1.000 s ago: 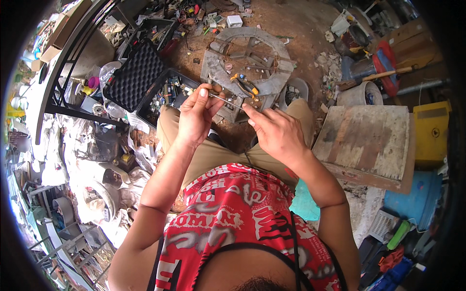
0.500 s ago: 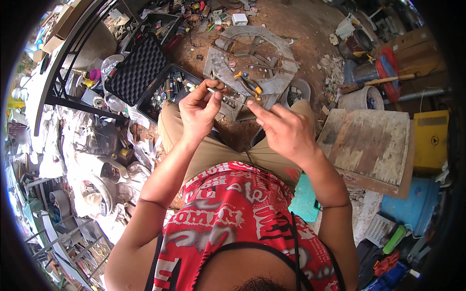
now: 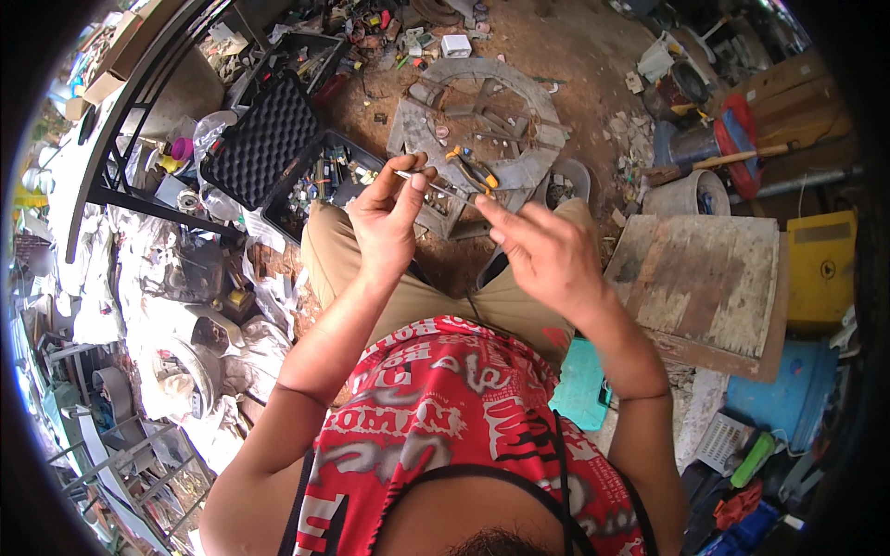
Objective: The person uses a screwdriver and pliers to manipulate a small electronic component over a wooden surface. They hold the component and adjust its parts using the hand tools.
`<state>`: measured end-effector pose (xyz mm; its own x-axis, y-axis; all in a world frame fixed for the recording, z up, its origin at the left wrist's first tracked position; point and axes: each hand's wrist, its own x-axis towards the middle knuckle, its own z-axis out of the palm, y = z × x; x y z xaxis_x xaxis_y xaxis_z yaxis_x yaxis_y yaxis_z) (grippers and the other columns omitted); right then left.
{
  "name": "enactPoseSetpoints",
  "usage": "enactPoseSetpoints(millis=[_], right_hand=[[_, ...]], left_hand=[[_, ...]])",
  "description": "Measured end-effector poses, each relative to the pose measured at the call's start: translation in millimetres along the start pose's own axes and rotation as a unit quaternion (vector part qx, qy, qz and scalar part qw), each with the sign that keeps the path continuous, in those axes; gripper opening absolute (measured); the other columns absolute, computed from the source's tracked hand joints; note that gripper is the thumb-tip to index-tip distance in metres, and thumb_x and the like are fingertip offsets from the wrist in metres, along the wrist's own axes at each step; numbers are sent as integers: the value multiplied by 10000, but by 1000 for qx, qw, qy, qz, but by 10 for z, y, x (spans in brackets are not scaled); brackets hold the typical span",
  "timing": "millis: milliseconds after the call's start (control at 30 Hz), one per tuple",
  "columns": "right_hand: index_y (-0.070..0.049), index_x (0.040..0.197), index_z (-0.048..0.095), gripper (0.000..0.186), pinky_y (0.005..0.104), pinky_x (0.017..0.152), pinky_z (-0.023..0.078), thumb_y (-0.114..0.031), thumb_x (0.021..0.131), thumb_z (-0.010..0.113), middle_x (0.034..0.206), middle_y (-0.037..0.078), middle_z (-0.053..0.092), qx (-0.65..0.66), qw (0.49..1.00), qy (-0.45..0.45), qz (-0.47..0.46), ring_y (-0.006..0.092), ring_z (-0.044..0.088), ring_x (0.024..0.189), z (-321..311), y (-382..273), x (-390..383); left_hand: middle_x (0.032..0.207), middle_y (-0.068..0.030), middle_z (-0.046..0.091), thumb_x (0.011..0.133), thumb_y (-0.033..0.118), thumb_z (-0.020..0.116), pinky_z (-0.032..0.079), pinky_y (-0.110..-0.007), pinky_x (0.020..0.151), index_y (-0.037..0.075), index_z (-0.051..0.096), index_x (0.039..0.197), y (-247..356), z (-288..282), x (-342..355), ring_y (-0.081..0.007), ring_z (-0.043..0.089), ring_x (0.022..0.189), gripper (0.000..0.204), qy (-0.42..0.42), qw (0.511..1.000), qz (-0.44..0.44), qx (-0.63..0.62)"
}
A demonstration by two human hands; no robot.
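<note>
My left hand (image 3: 394, 213) pinches a thin metal rod (image 3: 450, 190) by its left end, near my raised thumb. The index finger of my right hand (image 3: 542, 250) points at the rod's other end and appears to touch it, while the thumb sits apart and the other fingers curl loosely. Behind the rod, pliers with yellow-and-black handles (image 3: 485, 174) lie on a dusty grey frame (image 3: 536, 139) with a round opening. An open black case (image 3: 260, 144) with a foam-lined lid and small mixed parts is at the upper left of my left hand.
A worn wooden board (image 3: 695, 283) is at my right, beside a yellow case (image 3: 820, 273) and a blue container (image 3: 779, 398). A pale bucket (image 3: 672, 195) stands beyond it. Black metal framing (image 3: 162, 222) and white sacks (image 3: 97, 287) crowd the left; small debris covers the floor ahead.
My left hand has shifted slightly right, its thumb moving toward the rod's middle. My right hand has moved a little right, keeping its index fingertip at the rod's far end.
</note>
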<state>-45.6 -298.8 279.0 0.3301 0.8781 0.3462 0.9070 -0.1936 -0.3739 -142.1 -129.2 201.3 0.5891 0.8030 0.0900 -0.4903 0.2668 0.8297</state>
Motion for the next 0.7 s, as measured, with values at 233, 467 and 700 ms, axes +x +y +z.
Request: enactPoseSetpoints(millis=[233, 467, 700], right_hand=[[-217, 1265, 628, 426, 390, 546, 510, -148, 845, 662, 737, 58, 556, 7, 1000, 25, 5, 265, 605, 596, 178, 70, -111], [-147, 1203, 669, 368, 386, 583, 493, -71, 844, 649, 739, 99, 611, 42, 997, -61, 24, 282, 619, 635, -79, 91, 40], [-181, 1143, 693, 278, 416, 619, 530, -170, 872, 632, 798, 113, 654, 37, 994, -97, 18, 325, 646, 691, -245, 230, 250]], left_hand=[[919, -9, 669, 896, -4, 663, 426, -159, 665, -54, 605, 1191, -66, -120, -5, -1, 503, 701, 305, -89, 991, 33, 92], [877, 10, 646, 881, -40, 631, 392, -151, 598, -60, 622, 1154, -64, -71, -32, 10, 462, 655, 274, -69, 993, 16, 95], [802, 46, 601, 870, -52, 615, 345, -156, 558, -54, 634, 1141, -80, -103, 22, 14, 421, 631, 271, -91, 988, 10, 124]])
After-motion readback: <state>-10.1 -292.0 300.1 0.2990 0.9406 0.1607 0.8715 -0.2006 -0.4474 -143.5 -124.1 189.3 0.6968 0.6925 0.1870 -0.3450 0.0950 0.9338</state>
